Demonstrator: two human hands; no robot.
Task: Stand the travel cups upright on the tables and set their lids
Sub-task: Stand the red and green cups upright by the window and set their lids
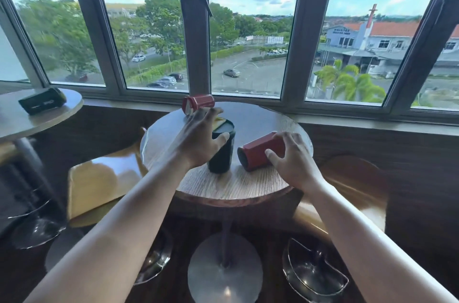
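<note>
Red cup (260, 151) lies half-hidden under right hand (291, 161)'s loose open grip; left hand (198, 137), blurred, spreads open.

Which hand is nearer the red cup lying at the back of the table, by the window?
Left. The left hand reaches past the upright dark cup, its fingertips right beside the far red cup. The right hand rests on the nearer red cup, well short of it.
</note>
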